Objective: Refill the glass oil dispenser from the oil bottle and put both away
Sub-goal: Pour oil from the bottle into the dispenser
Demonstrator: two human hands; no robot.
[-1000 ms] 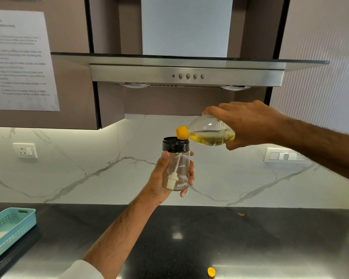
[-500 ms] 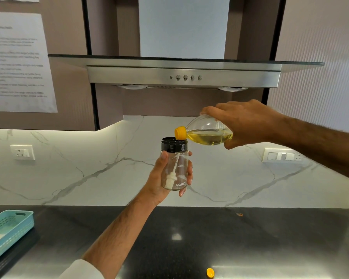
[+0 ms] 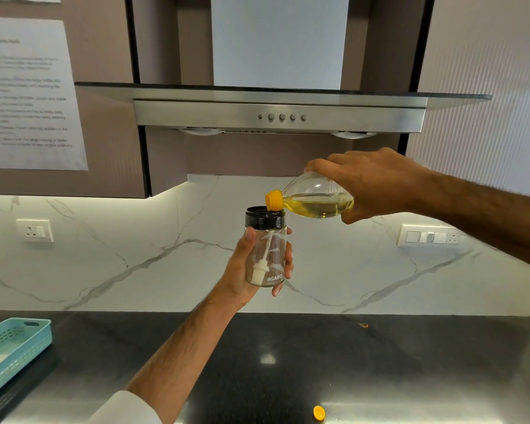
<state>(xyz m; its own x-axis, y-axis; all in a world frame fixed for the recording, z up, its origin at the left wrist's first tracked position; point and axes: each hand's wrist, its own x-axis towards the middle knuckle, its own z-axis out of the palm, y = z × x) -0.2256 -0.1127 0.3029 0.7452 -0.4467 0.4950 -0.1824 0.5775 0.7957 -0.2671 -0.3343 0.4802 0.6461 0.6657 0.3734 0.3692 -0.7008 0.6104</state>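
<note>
My left hand [image 3: 245,270] grips the glass oil dispenser [image 3: 268,255] upright in mid-air above the counter. It is a clear jar with a black collar and a white tube inside; no oil shows in it. My right hand [image 3: 377,185] holds the clear oil bottle [image 3: 315,197] tipped almost level. Its yellow neck rests over the dispenser's black rim. Pale yellow oil lies in the bottle's lower half. A small yellow cap [image 3: 318,413] sits on the counter near the front edge.
The dark counter [image 3: 380,362] runs below, with a marble backsplash behind. A teal plastic basket [image 3: 16,347] sits at the left edge. A steel range hood [image 3: 279,114] hangs overhead. Wall sockets sit left and right on the backsplash.
The bottle's yellow neck has come down a little onto the dispenser's rim. Both hands keep their holds and have hardly moved.
</note>
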